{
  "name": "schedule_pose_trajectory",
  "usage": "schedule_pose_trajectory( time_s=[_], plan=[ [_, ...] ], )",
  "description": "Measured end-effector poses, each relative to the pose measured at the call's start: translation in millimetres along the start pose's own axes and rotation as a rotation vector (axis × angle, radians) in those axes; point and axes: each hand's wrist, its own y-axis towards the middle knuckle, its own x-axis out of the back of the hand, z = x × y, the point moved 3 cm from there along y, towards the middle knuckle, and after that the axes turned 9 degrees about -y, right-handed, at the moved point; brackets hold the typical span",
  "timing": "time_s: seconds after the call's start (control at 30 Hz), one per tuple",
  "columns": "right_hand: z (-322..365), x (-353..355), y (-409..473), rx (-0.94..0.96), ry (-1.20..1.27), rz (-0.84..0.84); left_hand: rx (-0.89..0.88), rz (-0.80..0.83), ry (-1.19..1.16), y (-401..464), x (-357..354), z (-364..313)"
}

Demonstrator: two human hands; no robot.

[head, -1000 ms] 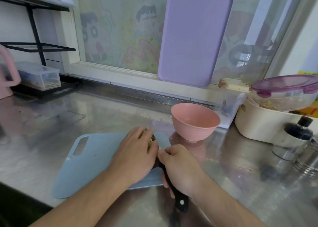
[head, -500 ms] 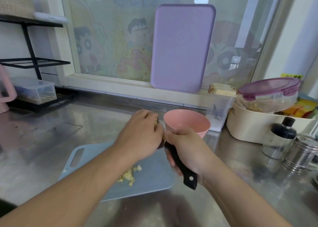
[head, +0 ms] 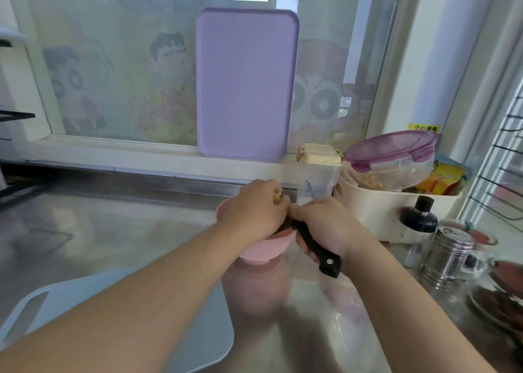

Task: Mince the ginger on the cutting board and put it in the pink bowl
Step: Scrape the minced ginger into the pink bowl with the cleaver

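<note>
At lower left, a pale blue cutting board [head: 198,330] with a handle slot lies flat on the stainless steel counter [head: 113,231]; the left forearm crosses over it and hides much of its surface. Behind, a purple cutting board [head: 246,84] stands upright on the sill against the window [head: 113,75], whose glass carries faded cartoon figures. At centre, the left hand [head: 252,211] is held over the pink bowl [head: 254,249], fingers curled together and pinching yellowish ginger [head: 276,196] at the fingertips; how much ginger lies inside the bowl cannot be told, since the hand covers the opening. The bowl stands on the counter just beyond the blue board's far right corner. Immediately to the right, the right hand [head: 322,225] is wrapped around the black handle of a knife [head: 317,248], the fingers closed on it; the blade runs toward the bowl's rim under the left hand and is mostly hidden. Further right sit a clear container with a cream lid [head: 318,160], a cream tub [head: 376,211] holding a purple-lidded container [head: 393,149], a black-capped bottle [head: 418,220], and a steel shaker [head: 450,251].
</note>
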Motion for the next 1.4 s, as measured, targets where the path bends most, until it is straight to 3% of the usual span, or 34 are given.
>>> schedule_pose_trajectory(
  time_s=[0.2, 0.6, 0.73, 0.87, 1.07, 1.2, 1.4],
  plan=[
    [-12.8, 0.0, 3.5, -0.010, 0.057, -0.011, -0.026, -0.063, -0.029, 0.5, -2.2, 11.0],
    [-21.5, -1.0, 0.3, -0.032, 0.098, -0.031, 0.075, -0.069, 0.181, -3.8, 12.7, 24.8],
    [-19.7, -2.2, -2.4, -0.022, 0.110, -0.035, 0.092, -0.125, 0.082, -2.5, 15.1, 22.8],
    [-17.6, -1.7, -5.4, -0.006, 0.101, -0.036, -0.001, -0.221, -0.042, 5.2, 17.4, 16.3],
    [-12.8, -2.0, -9.6, 0.039, 0.073, -0.033, -0.120, -0.049, -0.032, 11.6, 4.6, 21.1],
    [-13.6, 0.5, -9.2, 0.039, 0.042, -0.040, -0.091, -0.138, 0.040, 7.8, 13.5, 30.9],
    [-14.5, 6.1, -10.0, 0.022, 0.065, -0.072, 0.045, -0.189, -0.060, -1.2, 25.4, 41.3]
  ],
)
